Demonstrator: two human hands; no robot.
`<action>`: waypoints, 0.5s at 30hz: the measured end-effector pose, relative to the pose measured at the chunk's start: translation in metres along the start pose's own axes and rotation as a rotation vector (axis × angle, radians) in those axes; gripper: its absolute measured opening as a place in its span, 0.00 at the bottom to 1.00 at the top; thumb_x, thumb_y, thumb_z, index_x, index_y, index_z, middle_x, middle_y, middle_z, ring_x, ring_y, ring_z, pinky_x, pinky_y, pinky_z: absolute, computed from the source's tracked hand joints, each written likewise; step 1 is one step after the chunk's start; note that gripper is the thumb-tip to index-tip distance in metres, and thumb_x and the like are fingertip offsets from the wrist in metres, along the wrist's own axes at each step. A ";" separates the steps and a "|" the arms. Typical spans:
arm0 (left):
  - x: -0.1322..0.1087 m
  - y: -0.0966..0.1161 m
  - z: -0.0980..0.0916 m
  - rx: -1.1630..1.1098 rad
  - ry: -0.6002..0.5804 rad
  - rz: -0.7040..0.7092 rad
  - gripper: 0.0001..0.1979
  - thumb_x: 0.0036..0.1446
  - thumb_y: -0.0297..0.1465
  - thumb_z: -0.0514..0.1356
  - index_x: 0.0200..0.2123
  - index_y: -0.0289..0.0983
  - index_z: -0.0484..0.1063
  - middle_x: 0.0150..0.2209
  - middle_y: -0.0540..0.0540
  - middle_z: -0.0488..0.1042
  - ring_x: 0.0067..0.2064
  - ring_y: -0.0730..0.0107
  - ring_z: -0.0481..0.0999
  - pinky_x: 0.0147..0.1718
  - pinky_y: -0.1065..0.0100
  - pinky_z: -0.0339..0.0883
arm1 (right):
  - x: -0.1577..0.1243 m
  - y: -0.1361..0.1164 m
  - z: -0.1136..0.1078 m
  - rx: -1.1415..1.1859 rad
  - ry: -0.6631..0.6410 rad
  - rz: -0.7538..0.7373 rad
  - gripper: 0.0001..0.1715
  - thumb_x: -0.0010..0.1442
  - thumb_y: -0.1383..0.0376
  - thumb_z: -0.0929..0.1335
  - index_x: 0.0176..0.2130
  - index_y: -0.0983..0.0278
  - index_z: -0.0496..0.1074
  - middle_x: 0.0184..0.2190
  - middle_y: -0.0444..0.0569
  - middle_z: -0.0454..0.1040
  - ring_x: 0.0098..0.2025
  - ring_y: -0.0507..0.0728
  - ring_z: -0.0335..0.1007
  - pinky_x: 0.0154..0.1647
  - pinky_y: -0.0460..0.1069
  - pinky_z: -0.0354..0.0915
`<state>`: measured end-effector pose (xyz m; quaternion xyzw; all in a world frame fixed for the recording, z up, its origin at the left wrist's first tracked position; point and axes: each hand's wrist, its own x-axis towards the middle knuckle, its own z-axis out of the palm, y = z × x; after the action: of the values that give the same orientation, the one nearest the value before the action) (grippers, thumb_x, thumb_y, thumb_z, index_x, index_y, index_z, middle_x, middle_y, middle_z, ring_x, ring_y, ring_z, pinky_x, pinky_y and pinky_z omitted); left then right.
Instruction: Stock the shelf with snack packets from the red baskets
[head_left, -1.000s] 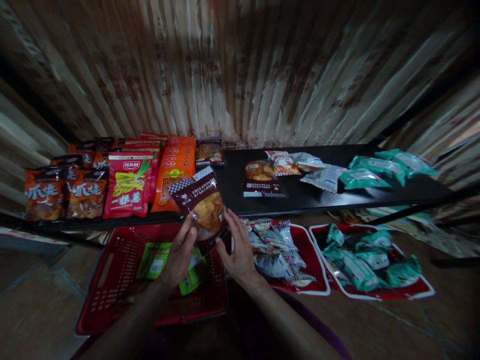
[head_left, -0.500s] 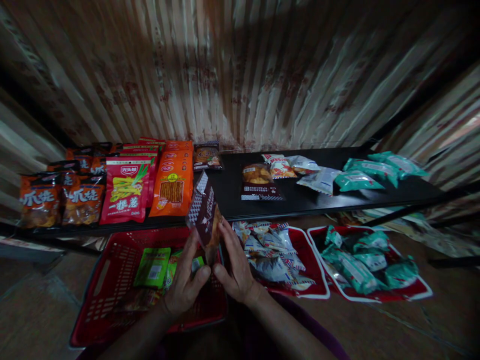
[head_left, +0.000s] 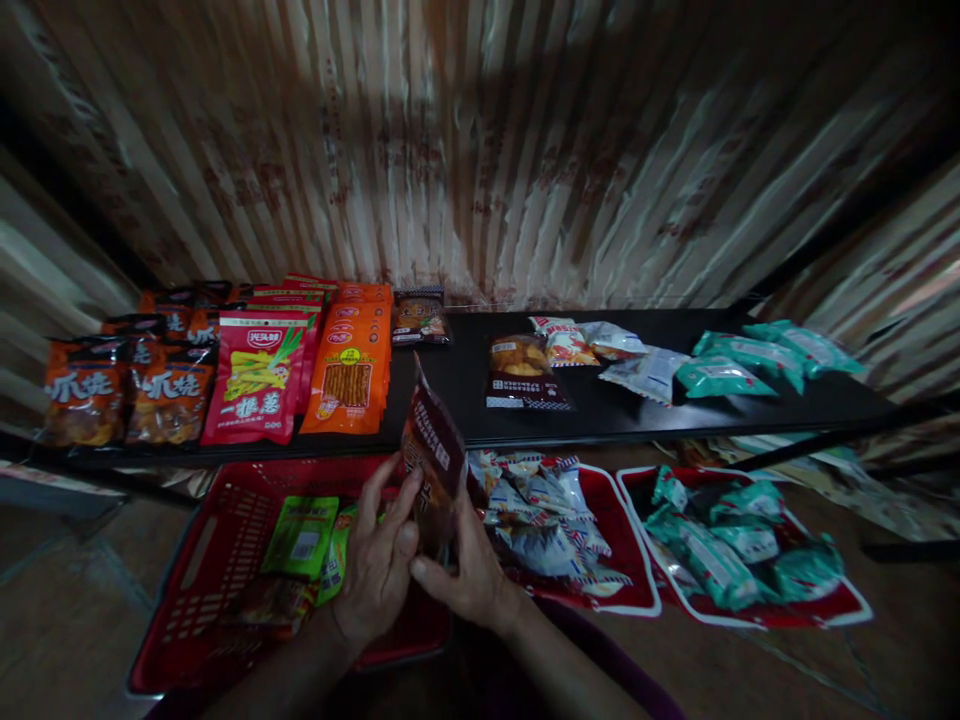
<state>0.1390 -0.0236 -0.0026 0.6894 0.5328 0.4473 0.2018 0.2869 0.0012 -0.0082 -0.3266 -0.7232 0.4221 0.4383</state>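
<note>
Hovering above the basket [head_left: 225,520], a pouch [head_left: 433,455] is gripped by the left hand [head_left: 379,570] and right hand [head_left: 469,575]; its label is illegible. "一根葱" is read on a shelved red bag [head_left: 255,375].

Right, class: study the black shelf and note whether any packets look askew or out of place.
On the black shelf, the red packets and orange packets at left sit in neat rows, but the brown packet in the middle lies flat, and the white packets and teal packets at right lie strewn at angles.
</note>
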 end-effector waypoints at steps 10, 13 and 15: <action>0.018 -0.006 -0.015 0.083 0.235 -0.049 0.19 0.58 0.31 0.56 0.54 0.44 0.65 0.50 0.43 0.69 0.50 0.60 0.68 0.49 0.58 0.63 | 0.007 -0.003 -0.009 0.712 0.090 0.491 0.27 0.51 0.58 0.63 0.52 0.56 0.69 0.47 0.50 0.75 0.49 0.65 0.72 0.48 0.62 0.68; 0.025 -0.005 -0.019 -0.013 0.299 -0.173 0.18 0.57 0.33 0.58 0.52 0.42 0.66 0.50 0.43 0.68 0.49 0.60 0.68 0.47 0.59 0.64 | 0.011 -0.002 -0.011 0.831 0.085 0.619 0.24 0.48 0.61 0.65 0.47 0.58 0.73 0.41 0.50 0.78 0.45 0.64 0.75 0.45 0.61 0.69; 0.032 -0.004 -0.023 -0.133 0.338 -0.253 0.19 0.56 0.33 0.58 0.52 0.42 0.65 0.51 0.43 0.68 0.49 0.62 0.69 0.46 0.60 0.65 | 0.013 0.000 -0.012 0.868 0.092 0.702 0.22 0.47 0.62 0.66 0.43 0.59 0.74 0.38 0.50 0.80 0.42 0.64 0.76 0.44 0.60 0.70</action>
<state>0.1189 0.0024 0.0194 0.5175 0.6108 0.5616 0.2092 0.2928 0.0161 0.0002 -0.3555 -0.3114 0.7870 0.3967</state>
